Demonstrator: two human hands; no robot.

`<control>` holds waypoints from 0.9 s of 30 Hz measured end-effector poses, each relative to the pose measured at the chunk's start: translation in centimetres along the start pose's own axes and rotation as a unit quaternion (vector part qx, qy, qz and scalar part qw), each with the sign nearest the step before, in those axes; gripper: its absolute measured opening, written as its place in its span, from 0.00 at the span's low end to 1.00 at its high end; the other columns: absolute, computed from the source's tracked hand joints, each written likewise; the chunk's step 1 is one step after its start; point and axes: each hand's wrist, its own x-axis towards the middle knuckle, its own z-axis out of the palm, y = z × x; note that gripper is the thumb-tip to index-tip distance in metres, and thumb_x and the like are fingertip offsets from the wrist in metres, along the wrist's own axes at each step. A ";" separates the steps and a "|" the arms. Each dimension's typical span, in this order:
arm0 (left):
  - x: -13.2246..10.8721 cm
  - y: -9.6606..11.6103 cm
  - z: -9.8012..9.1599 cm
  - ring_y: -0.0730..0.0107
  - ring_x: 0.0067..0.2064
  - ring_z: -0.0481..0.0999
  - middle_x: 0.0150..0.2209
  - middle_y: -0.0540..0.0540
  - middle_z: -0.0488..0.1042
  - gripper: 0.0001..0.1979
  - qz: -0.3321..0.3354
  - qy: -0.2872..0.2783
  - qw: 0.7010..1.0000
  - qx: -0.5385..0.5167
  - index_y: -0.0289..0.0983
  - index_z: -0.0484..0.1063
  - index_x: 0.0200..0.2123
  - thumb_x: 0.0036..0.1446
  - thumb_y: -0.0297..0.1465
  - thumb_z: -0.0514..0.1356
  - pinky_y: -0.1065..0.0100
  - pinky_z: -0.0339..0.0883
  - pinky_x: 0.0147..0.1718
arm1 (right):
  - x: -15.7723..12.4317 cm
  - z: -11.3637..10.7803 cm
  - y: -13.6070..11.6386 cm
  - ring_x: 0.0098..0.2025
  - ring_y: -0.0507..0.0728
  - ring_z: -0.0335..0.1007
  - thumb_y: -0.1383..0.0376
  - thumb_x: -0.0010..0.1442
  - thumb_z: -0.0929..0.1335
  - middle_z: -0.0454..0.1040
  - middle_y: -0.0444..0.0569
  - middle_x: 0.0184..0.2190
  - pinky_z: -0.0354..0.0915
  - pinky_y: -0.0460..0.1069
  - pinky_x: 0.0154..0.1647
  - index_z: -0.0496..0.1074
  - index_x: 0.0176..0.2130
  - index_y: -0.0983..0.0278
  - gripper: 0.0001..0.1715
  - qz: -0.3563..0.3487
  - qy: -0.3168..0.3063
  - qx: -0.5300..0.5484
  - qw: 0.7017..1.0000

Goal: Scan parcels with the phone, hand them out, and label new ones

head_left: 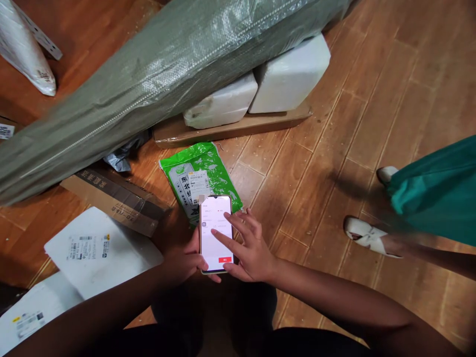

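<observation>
A smartphone (216, 238) with a lit, mostly white screen and a red button near its bottom is upright in the lower middle of the view. My left hand (188, 258) is wrapped round its left and lower side, with the thumb at the screen's lower left corner. Over the right part of the screen, my right hand (250, 246) has its fingers spread, with fingertips at the screen and the thumb near the lower right edge. Just beyond the phone lies a green printed bag (219, 171) with a white label, partly covered by the phone.
A long grey-green wrapped bundle (148, 84) crosses the upper left. White wrapped blocks (292, 77) and a flat cardboard box (230, 130) are beneath it. A cardboard box (115, 201) and white labelled parcels (100, 248) are at left. A person's white shoes (366, 235) stand at right.
</observation>
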 end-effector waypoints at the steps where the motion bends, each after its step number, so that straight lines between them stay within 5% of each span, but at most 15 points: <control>1: 0.0 0.0 -0.1 0.52 0.50 0.74 0.59 0.47 0.67 0.53 0.001 -0.001 1.000 0.001 0.56 0.38 0.68 0.43 0.22 0.59 0.60 0.77 0.35 | 0.0 0.0 0.0 0.61 0.73 0.48 0.47 0.62 0.61 0.48 0.58 0.66 0.46 0.72 0.62 0.49 0.69 0.58 0.42 0.010 0.006 0.016 1.000; 5: 0.3 -0.3 -0.4 0.52 0.50 0.75 0.57 0.47 0.70 0.51 0.022 -0.020 1.000 -0.007 0.56 0.42 0.66 0.42 0.23 0.60 0.61 0.78 0.33 | 0.1 0.0 0.0 0.65 0.71 0.48 0.56 0.65 0.62 0.49 0.61 0.65 0.51 0.70 0.63 0.37 0.70 0.61 0.44 0.164 0.034 0.151 0.974; 8: 0.4 -0.3 -0.4 0.50 0.52 0.73 0.61 0.44 0.66 0.52 0.019 -0.013 1.000 -0.013 0.54 0.40 0.67 0.41 0.24 0.61 0.60 0.78 0.33 | 0.2 0.2 0.0 0.62 0.65 0.56 0.62 0.68 0.60 0.59 0.58 0.60 0.58 0.65 0.61 0.49 0.66 0.57 0.30 0.252 -0.001 0.284 0.925; 12: 0.3 0.1 -0.1 0.51 0.51 0.74 0.62 0.42 0.63 0.55 -0.011 0.014 0.999 -0.033 0.54 0.33 0.68 0.42 0.24 0.61 0.58 0.78 0.33 | 0.5 0.4 0.2 0.61 0.64 0.61 0.63 0.67 0.62 0.66 0.53 0.57 0.59 0.62 0.61 0.59 0.60 0.57 0.23 0.245 -0.041 0.357 0.900; 22: 0.3 0.4 -0.2 0.50 0.51 0.75 0.64 0.43 0.61 0.43 0.021 -0.040 0.996 -0.074 0.56 0.41 0.68 0.54 0.29 0.57 0.55 0.78 0.34 | 0.4 0.4 0.2 0.62 0.65 0.60 0.63 0.67 0.62 0.66 0.55 0.58 0.57 0.63 0.63 0.58 0.61 0.58 0.24 0.232 -0.044 0.332 0.913; 27: 0.6 0.1 -0.4 0.50 0.49 0.77 0.63 0.41 0.62 0.39 0.024 -0.006 0.998 -0.058 0.57 0.40 0.68 0.58 0.32 0.56 0.57 0.79 0.29 | 0.2 0.4 0.2 0.63 0.66 0.59 0.59 0.66 0.63 0.64 0.57 0.60 0.57 0.64 0.63 0.54 0.63 0.60 0.30 0.229 -0.052 0.354 0.905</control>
